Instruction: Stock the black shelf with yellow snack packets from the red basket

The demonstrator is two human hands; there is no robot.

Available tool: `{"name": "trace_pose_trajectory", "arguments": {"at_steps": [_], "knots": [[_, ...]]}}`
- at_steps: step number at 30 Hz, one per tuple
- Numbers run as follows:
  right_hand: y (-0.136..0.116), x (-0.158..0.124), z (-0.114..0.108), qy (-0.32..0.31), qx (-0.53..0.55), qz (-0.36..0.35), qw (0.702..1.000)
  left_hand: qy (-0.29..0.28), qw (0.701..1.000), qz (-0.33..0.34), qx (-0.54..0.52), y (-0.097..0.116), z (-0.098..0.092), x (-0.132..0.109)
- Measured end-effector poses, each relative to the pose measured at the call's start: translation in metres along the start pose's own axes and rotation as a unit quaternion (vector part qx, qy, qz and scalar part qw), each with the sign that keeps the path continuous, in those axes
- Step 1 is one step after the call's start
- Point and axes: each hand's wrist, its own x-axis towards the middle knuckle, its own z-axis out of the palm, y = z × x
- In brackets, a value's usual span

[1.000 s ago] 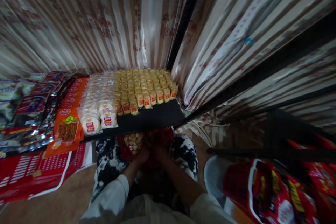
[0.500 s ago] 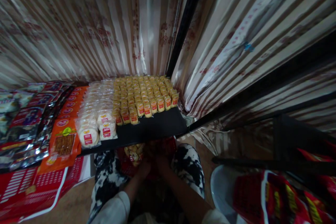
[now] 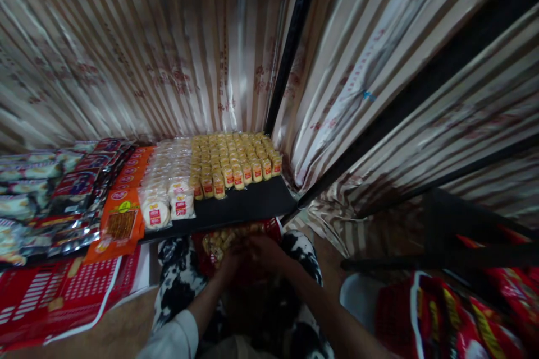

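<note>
Both hands are down over a red basket (image 3: 275, 229) between the knees, under the front edge of the black shelf (image 3: 248, 202). My left hand (image 3: 236, 253) is beside small yellow wrapped snack packets (image 3: 214, 248) in that basket. Close against it, from the right, reaches my right hand (image 3: 263, 249). The fingers of both are dark and blurred, and whatever they may hold is hidden. On the shelf stand tight rows of yellow snack packets (image 3: 238, 174) and, left of them, white round rice-cracker packets (image 3: 155, 213).
Orange snack bags (image 3: 120, 224), dark bags (image 3: 76, 188) and white bags (image 3: 37, 168) fill the shelf's left. Below is another red basket (image 3: 84, 297). Striped sheeting (image 3: 189, 67) hangs behind the black post (image 3: 290, 45). Red packages (image 3: 458, 314) sit at the lower right.
The view has shifted, so the shelf goods sit slightly further right. My hands have come closer together, and my right hand has risen a little above the basket, with more yellow packets showing.
</note>
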Motion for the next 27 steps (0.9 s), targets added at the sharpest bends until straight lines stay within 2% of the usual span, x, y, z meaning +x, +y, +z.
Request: {"name": "trace_pose_trajectory", "arguments": {"at_steps": [2,5,10,11,13,15,17,22,27], "knots": [[-0.007,-0.002,-0.019,0.011,0.046,-0.036,0.998,-0.018,0.999,-0.016,-0.035,0.010,-0.001,-0.005],[-0.017,-0.001,-0.039,0.042,0.165,-0.044,0.984,-0.022,0.997,-0.018,-0.071,0.029,-0.003,-0.013],[-0.034,0.006,-0.052,0.077,0.384,-0.023,0.920,-0.034,0.993,-0.003,-0.109,0.065,-0.006,-0.030],[-0.037,0.007,-0.052,0.100,0.412,-0.018,0.905,-0.028,0.993,-0.001,-0.117,0.071,-0.006,-0.032],[-0.040,0.010,-0.050,0.148,0.453,0.000,0.879,0.018,0.991,0.008,-0.129,0.080,-0.007,-0.034],[-0.041,0.012,-0.042,0.180,0.469,0.027,0.864,0.089,0.986,0.025,-0.140,0.085,-0.008,-0.032],[-0.041,0.013,-0.033,0.193,0.464,0.045,0.863,0.142,0.979,0.039,-0.145,0.087,-0.008,-0.027],[-0.039,0.020,-0.016,0.180,0.419,0.017,0.890,0.173,0.977,0.068,-0.104,0.091,-0.003,-0.014],[-0.036,0.045,-0.022,0.263,0.369,0.021,0.891,0.212,0.968,0.137,-0.001,0.097,0.001,0.004]]}}
